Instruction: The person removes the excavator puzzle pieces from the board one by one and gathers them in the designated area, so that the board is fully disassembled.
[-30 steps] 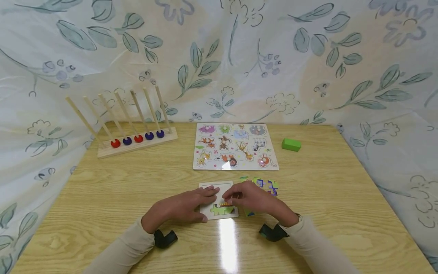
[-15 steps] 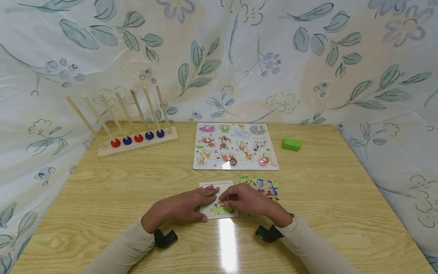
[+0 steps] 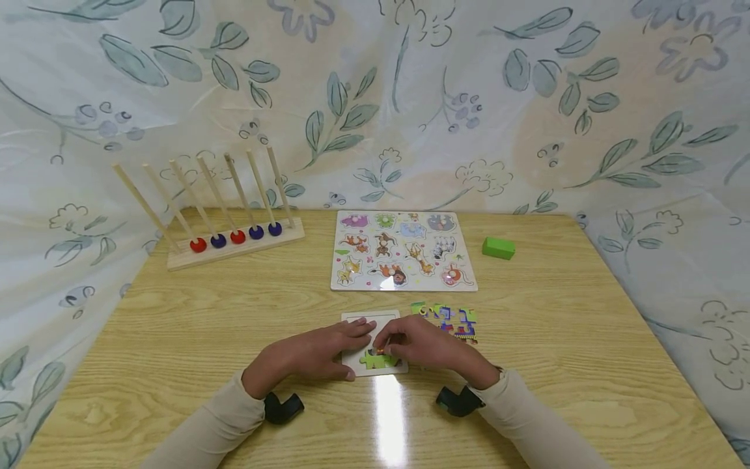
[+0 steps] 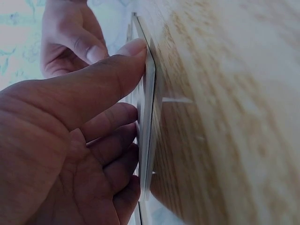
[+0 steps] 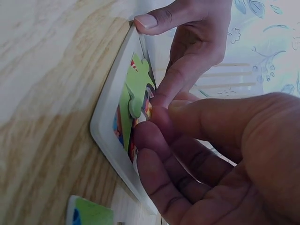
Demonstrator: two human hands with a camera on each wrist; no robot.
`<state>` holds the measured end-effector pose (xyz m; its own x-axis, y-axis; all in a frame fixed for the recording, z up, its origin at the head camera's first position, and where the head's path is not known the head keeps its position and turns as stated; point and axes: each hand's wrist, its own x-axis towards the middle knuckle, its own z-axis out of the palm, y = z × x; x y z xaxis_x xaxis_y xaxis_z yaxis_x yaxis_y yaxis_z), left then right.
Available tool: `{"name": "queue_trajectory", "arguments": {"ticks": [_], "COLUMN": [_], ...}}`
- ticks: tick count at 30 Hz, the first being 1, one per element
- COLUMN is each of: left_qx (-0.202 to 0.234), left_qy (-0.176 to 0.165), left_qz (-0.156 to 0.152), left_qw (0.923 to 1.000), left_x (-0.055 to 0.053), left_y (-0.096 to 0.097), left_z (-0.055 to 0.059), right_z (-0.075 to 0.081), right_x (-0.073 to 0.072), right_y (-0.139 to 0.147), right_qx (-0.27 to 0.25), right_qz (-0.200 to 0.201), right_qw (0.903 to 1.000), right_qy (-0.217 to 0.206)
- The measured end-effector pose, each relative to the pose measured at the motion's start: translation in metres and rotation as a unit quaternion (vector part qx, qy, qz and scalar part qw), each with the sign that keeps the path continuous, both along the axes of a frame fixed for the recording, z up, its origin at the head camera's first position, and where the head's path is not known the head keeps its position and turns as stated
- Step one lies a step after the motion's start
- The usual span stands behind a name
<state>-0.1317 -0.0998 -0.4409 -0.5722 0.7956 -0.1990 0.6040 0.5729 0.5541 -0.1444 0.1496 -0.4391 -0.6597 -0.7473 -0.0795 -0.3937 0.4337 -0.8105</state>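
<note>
A small white jigsaw tray [image 3: 353, 320] lies on the table between the hands, with joined green jigsaw pieces [image 5: 137, 79] along its near side. My left hand [image 3: 319, 352] rests on the tray's left part, fingers stretched over it and the thumb at its near edge [image 4: 149, 89]. Over the tray's right part, my right hand [image 3: 423, 342] pinches a small jigsaw piece [image 3: 380, 351] with red and yellow on it, beside the green ones. The fingertips hide most of that piece. In the right wrist view its lower fingers touch the tray's surface.
Loose jigsaw pieces [image 3: 459, 322] lie right of the tray, partly behind the right hand. An animal knob puzzle board [image 3: 398, 251] lies farther back. A green block [image 3: 499, 247] stands right of it, and a wooden peg rack [image 3: 246, 244] with red and blue beads at back left.
My right hand has moved slightly left and settled against the green pieces, its fingertips shifting over the tray. The left hand stays in place.
</note>
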Motion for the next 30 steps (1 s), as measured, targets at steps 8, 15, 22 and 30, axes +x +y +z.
{"name": "queue_trajectory", "arguments": {"ticks": [8,15,22,30], "left_qx": [0.000,0.003,0.002,0.000], "left_qy": [-0.003,-0.003,-0.003,-0.005], "left_qz": [0.003,-0.001,-0.007,-0.002], "left_qw": [1.0000,1.0000,1.0000,1.0000], "left_x": [-0.0003,-0.0014,-0.0026,-0.0025], "left_y": [-0.0004,0.0000,0.0003,-0.0006], "left_z": [-0.0006,-0.0023,-0.0038,-0.0038], "right_z": [-0.0014,-0.0044,-0.0038,-0.0038], "right_x": [0.0002,-0.0003,0.0004,-0.0016], "right_y": [-0.0002,-0.0029,-0.0031,-0.0026], "right_qx": [-0.011,-0.029,-0.023,-0.021], "right_qz": [0.015,0.022,0.016,0.024], "right_qw": [0.9995,0.9993,0.9996,0.9993], "right_qy": [0.027,-0.007,-0.007,-0.021]}}
